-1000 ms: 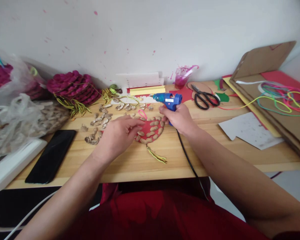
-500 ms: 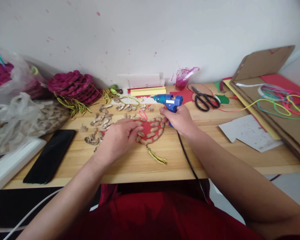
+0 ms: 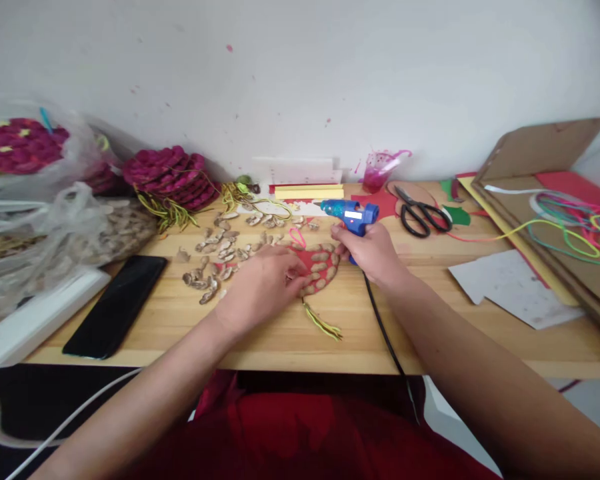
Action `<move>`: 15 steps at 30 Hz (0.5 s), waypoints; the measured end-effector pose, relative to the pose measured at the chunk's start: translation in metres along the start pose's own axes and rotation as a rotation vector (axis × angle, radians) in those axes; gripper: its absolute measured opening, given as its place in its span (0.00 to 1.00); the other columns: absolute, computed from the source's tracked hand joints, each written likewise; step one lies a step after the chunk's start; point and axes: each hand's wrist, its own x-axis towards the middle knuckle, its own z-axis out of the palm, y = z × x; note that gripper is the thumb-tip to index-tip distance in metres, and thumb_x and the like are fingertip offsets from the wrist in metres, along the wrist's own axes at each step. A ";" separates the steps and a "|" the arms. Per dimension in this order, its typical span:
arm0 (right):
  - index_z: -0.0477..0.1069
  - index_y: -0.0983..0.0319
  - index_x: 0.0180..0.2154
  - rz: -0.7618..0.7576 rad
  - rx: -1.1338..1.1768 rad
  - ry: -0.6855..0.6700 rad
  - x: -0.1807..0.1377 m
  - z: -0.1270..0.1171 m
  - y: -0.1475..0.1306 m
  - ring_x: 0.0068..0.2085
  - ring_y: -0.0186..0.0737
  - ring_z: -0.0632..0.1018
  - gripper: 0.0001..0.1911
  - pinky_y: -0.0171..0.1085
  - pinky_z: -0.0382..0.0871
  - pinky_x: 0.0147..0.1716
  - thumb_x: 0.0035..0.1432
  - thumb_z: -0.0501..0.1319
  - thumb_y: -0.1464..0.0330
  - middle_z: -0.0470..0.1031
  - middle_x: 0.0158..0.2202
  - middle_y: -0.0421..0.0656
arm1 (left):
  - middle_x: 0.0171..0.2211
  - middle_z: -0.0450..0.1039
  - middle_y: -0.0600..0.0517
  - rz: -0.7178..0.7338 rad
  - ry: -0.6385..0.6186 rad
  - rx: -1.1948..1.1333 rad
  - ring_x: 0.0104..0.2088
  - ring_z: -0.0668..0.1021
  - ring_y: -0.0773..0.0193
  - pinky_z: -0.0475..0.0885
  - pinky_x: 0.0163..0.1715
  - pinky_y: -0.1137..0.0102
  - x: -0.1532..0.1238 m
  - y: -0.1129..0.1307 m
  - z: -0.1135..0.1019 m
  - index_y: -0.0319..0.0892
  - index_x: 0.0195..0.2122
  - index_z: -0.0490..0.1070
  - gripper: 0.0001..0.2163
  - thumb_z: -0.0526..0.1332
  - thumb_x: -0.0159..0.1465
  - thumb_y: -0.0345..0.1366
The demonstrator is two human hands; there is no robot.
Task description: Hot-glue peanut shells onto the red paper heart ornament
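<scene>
My right hand is wrapped round a blue glue gun, its nozzle pointing left above the table. A black cord drops from its handle. My left hand bends over the left part of a red card piece, fingers drawn together near its lower edge. Whatever lies between those fingertips is hidden. Peanut shells line the card's border and sit in rows on its right half. From its bottom hangs a yellow-green yarn tassel; a pink loop is at the top.
Loose peanut shells are scattered left of the card. Further left are a black phone, a white power strip and plastic bags. Behind stand magenta discs and a stained cup. Scissors and cardboard lie right.
The whole view has shifted, so the table appears further right. Over the card, my left fingertips have moved toward its near edge. My right hand keeps its grip on the glue gun.
</scene>
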 end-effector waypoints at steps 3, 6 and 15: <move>0.76 0.60 0.33 -0.002 -0.021 0.009 -0.002 -0.001 -0.004 0.22 0.42 0.79 0.11 0.38 0.73 0.20 0.52 0.71 0.60 0.77 0.21 0.40 | 0.39 0.81 0.49 -0.014 -0.068 0.035 0.43 0.80 0.56 0.74 0.48 0.62 0.005 0.009 0.000 0.43 0.34 0.80 0.04 0.66 0.65 0.32; 0.76 0.60 0.34 0.013 -0.018 0.037 -0.003 -0.001 -0.008 0.21 0.41 0.78 0.12 0.37 0.72 0.20 0.51 0.72 0.60 0.77 0.21 0.40 | 0.38 0.80 0.48 -0.021 -0.110 0.084 0.42 0.80 0.55 0.75 0.48 0.62 0.010 0.014 0.000 0.42 0.33 0.80 0.04 0.65 0.64 0.31; 0.79 0.61 0.31 0.050 -0.013 0.011 0.001 -0.004 0.001 0.20 0.40 0.77 0.13 0.36 0.71 0.19 0.50 0.74 0.58 0.79 0.21 0.42 | 0.34 0.81 0.50 -0.088 -0.016 0.032 0.38 0.80 0.58 0.74 0.44 0.65 0.005 -0.002 -0.019 0.43 0.33 0.81 0.04 0.66 0.62 0.32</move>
